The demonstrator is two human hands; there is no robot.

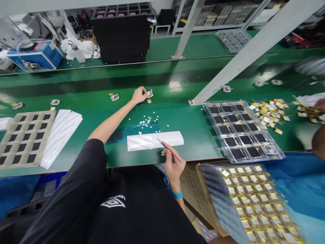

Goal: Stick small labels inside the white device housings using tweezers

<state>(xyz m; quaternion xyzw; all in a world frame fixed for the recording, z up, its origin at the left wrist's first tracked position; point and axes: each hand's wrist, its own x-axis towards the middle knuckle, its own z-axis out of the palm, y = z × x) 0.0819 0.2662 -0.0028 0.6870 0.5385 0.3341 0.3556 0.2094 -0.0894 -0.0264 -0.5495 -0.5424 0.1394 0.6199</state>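
Observation:
My left hand [139,95] reaches to the green belt, with thumb and fingers closed on the edge of a small white-framed electronic unit [149,94]. A yellow-edged battery [149,101] lies just below that unit. In my right hand [173,163] is a pair of metal tweezers [169,149], held like a pen. Their tips hang over a white label sheet [142,141] with rows of small dark print. Scattered white paper bits [147,121] lie on the green table beyond the sheet, some on a dark teal film [119,134].
Left stand a beige tray [25,135] and a stack of white strips [61,135]. Right are a clear tray of dark-screened units [240,127], a battery pile [270,112] and a battery-filled tray [254,200]. A slanted white post [228,67] rises nearby. A co-worker sits at right.

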